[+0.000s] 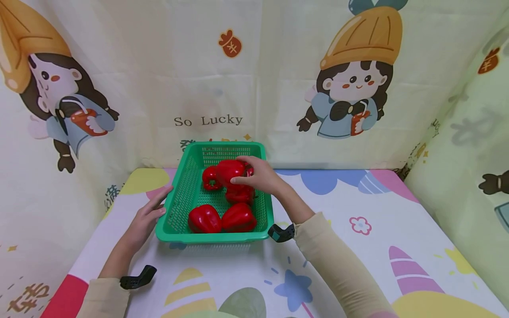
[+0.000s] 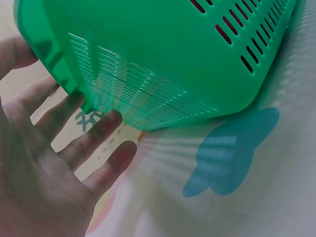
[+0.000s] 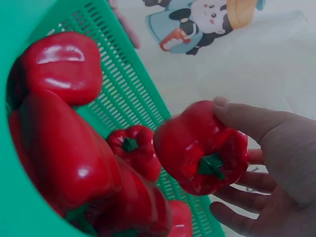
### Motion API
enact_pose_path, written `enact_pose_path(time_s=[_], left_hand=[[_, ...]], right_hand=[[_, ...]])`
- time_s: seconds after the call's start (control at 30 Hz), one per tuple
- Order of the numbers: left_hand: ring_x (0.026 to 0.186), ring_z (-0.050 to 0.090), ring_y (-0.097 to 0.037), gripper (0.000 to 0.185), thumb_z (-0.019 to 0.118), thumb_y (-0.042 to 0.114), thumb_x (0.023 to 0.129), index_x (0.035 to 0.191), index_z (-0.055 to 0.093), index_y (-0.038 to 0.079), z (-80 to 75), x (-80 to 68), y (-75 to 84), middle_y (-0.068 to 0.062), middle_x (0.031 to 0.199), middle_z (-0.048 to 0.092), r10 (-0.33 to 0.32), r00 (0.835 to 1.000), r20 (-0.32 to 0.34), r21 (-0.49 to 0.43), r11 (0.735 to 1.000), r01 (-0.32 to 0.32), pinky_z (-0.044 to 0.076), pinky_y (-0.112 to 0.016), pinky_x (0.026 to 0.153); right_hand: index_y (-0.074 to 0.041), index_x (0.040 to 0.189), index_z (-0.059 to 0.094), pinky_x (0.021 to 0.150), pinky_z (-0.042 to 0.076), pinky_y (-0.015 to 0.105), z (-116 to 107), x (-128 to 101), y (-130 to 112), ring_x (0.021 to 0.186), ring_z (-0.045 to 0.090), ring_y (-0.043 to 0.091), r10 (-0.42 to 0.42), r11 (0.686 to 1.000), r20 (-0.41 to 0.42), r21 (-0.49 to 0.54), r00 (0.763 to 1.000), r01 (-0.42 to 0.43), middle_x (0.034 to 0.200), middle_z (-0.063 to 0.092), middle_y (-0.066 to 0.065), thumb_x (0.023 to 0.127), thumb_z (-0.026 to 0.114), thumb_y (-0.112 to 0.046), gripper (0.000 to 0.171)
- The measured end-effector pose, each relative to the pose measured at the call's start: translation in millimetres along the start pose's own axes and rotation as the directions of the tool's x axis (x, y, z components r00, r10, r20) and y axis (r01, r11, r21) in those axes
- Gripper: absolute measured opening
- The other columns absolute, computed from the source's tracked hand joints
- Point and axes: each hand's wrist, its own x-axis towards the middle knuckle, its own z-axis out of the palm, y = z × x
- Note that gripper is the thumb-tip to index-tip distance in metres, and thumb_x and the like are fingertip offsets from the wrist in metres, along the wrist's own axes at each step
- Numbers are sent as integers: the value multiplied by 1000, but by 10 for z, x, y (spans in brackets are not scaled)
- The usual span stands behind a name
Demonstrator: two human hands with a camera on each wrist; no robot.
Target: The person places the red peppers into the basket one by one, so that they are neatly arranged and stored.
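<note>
The right hand (image 1: pixel 260 174) holds a red bell pepper (image 1: pixel 230 172) above the far half of the green slotted basket (image 1: pixel 175 221), its grip clamped on the fruit with the thumb over the top and the fingers cupped beneath. The pepper lies on the hand's inner side, toward the basket's middle, and the right wrist view shows it lifted clear of the other peppers, its green stem (image 3: pixel 211 165) turned toward the palm, so the axis from stem to tip runs roughly crosswise to the forearm and points toward the basket's left wall. Four more peppers lie in the basket: a small one (image 1: pixel 210 179) just left of the held one by the far wall, one (image 1: pixel 240 195) directly beneath the hand, and two side by side against the near wall, one to the left (image 1: pixel 204 219) and one to the right (image 1: pixel 238 217). The left hand (image 1: pixel 147 216) rests against the outside of the basket's left wall, fingers straight and spread, holding nothing; the left wrist view shows the fingertips (image 2: pixel 113 118) touching the slotted wall near its lower edge. The basket stands on the patterned surface (image 1: pixel 358 247), near its far edge by the printed curtain (image 1: pixel 207 88). The right hand is much the nearer to every pepper; the left is separated from them by the basket wall.
</note>
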Motion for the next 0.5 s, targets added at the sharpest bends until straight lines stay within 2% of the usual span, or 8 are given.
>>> enact_pose_path(time_s=[0.2, 0.37, 0.5], left_hand=[[126, 37, 5, 52, 35, 27, 105, 155, 23, 21, -4, 4, -25, 6, 162, 20, 24, 1000, 5, -27, 999, -24, 33, -8, 94], [125, 38, 4, 53, 35, 25, 105, 155, 21, 14, -1, 5, -35, -2, 163, 17, 37, 999, 6, -37, 999, -37, 34, -7, 93], [125, 39, 4, 54, 35, 26, 105, 155, 21, 13, -1, 4, -32, -4, 163, 16, 35, 999, 2, -33, 999, -35, 35, -7, 93]], right_hand=[[-15, 142, 46, 80, 57, 34, 47, 0, -6, 116, 53, 21, 9, 1000, 12, -17, 1000, -9, 135, 54, 4, 83, 74, -36, 69], [-15, 142, 47, 78, 56, 32, 77, -2, -3, 113, 54, 20, 4, 1000, 28, -11, 1000, -4, 131, 56, 3, 83, 75, -36, 69], [-15, 142, 47, 78, 56, 32, 88, -6, -10, 112, 54, 19, 3, 1000, 35, -20, 999, -2, 129, 57, 3, 82, 75, -36, 69]])
